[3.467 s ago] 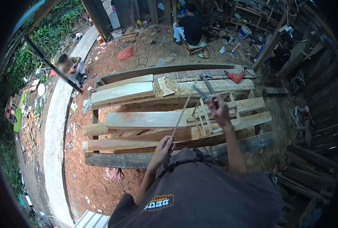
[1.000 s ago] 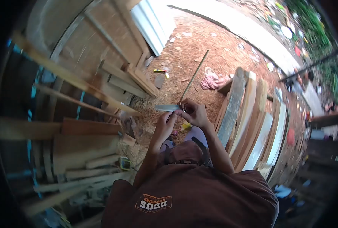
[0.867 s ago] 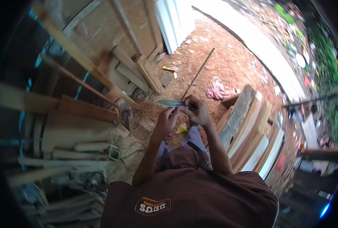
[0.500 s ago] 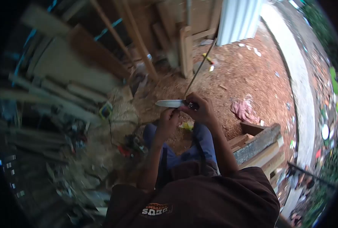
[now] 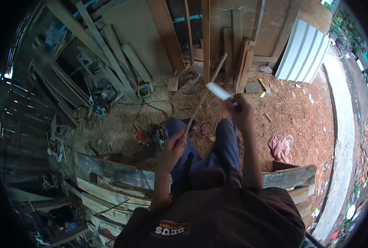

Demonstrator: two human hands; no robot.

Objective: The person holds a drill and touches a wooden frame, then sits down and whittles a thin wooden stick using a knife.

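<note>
In the head view, my left hand (image 5: 176,148) is closed around the near end of a long thin wooden stick (image 5: 199,104), which slants away up and to the right. My right hand (image 5: 241,111) grips a knife (image 5: 218,91) by its dark handle. The pale, broad blade points up and to the left, and its tip lies close to the stick; whether they touch I cannot tell. Between both hands and the shavings below are my knees in blue trousers (image 5: 225,140).
Wood shavings (image 5: 250,144) cover the ground. Planks (image 5: 167,33) and a white corrugated sheet (image 5: 302,51) lean at the back. A red power tool (image 5: 143,138), a yellow tape measure (image 5: 144,91) and a pink cloth (image 5: 280,149) lie around. Behind my legs runs a timber bench (image 5: 113,167).
My right hand with the knife has moved away from my left hand, up and to the right. The stick now leans farther right, and the view has turned.
</note>
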